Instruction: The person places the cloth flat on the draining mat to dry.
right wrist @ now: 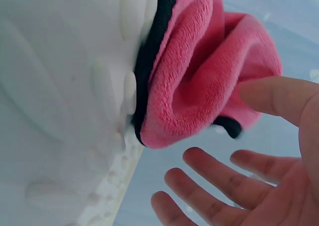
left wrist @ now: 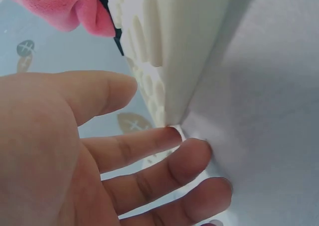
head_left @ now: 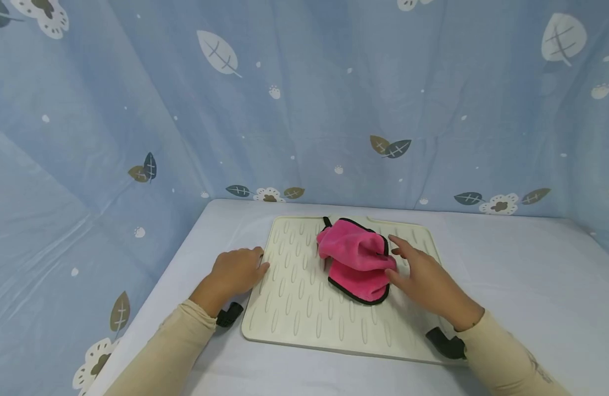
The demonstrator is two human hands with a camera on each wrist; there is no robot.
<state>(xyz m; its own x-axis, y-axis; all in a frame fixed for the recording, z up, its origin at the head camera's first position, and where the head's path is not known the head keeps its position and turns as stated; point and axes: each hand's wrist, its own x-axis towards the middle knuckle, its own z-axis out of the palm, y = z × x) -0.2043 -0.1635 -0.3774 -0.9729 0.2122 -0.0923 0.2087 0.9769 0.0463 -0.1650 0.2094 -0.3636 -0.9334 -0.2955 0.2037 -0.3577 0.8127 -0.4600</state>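
Note:
A crumpled pink cloth (head_left: 354,247) with black edging lies on a cream ridged mat (head_left: 294,308). Beside its right side is my right hand (head_left: 428,280), fingers spread and relaxed, the thumb at the cloth's edge. In the right wrist view the thumb tip overlaps the pink cloth (right wrist: 199,71), while the other fingers stand apart below it. My left hand (head_left: 237,269) is at the mat's left edge with loosely extended fingers. The left wrist view shows its fingertips right by the side wall of the mat (left wrist: 192,51), with nothing gripped.
A white-covered table (head_left: 522,286) carries the mat. Blue curtain fabric (head_left: 324,110) with leaf prints hangs behind and along the left side. Dark wrist devices (head_left: 448,344) sit under both sleeves. A small black loop (head_left: 326,221) sticks out from the cloth's far left corner.

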